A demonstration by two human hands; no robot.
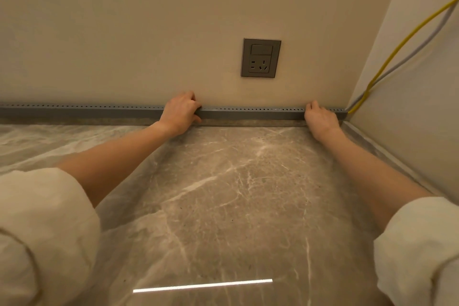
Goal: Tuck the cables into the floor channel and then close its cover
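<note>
A long grey slotted channel (248,113) runs along the wall's foot, no lettering legible. The left hand (181,113) curls over its top; the right hand (320,119) presses near the corner. Beyond it, yellow and grey cables (387,62) climb. A matte grey socket (260,57) sits above, between the hands.

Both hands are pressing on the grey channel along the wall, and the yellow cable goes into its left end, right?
Not quite. In the head view the yellow cable enters the grey channel at its right end, in the corner. Both the left hand and the right hand do rest on it.
</note>
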